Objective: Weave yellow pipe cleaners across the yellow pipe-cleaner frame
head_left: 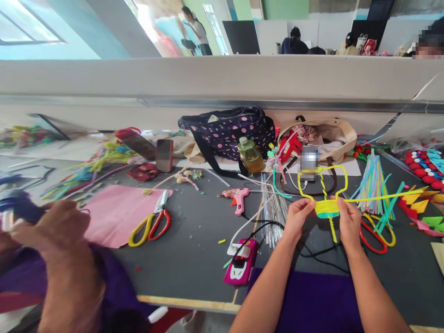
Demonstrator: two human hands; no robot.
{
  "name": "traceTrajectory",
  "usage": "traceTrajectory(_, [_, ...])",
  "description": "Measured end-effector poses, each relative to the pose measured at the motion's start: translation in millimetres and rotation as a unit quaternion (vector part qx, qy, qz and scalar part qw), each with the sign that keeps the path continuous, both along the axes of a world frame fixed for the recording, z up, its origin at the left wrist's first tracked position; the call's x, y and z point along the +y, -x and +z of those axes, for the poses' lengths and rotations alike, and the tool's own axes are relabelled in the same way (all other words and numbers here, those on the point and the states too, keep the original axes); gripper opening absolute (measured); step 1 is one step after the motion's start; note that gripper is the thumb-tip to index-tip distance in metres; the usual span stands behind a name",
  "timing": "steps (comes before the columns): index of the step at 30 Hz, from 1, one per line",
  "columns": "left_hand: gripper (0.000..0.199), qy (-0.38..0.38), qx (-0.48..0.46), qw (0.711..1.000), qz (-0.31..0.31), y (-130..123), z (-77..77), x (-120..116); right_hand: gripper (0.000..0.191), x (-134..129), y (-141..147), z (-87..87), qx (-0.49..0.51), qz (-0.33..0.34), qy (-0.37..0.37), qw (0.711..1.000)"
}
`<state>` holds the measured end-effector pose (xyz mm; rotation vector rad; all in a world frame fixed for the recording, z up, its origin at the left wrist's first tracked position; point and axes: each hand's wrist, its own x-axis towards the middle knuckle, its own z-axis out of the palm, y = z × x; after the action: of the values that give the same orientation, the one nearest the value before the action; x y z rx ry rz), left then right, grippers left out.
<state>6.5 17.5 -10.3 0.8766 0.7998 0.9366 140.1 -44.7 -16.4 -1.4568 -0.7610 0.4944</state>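
Note:
Between my two hands, held up over the dark table, is a yellow pipe-cleaner figure [327, 208] with a wrapped body, a teal lower edge and a twisted stem hanging below. Two open loops rise above the body. My left hand [301, 216] pinches the body's left edge between thumb and fingers. On the opposite edge, my right hand [348, 222] is closed in a pinch too. A long yellow pipe cleaner [388, 197] runs out to the right from beside my right fingers. Scissors with red and yellow handles [376, 233] lie just beyond my right hand.
A pink glue gun [237, 199], silver wires [272, 212] and a magenta power strip [242, 263] lie left of my hands. Pastel pipe cleaners [373, 182] stand right. Behind are a bottle [250, 155] and a bag [229, 132]. A co-worker's hand [57, 226] works at left near other scissors [152, 222].

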Motion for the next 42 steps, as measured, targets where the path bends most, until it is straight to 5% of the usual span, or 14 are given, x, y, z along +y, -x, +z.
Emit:
traceTrajectory(22, [0.033, -0.001, -0.017, 0.998, -0.059, 4.7, 4.7, 1.3, 0.037, 3.5, -5.3, -6.1, 0.0, 0.0, -0.015, 1.0])
traceTrajectory(42, [0.031, 0.032, -0.02, 0.999, -0.035, 1.4, 0.0, 1.2, 0.034, 2.2, -4.2, -4.4, 0.041, 0.018, -0.025, 0.999])
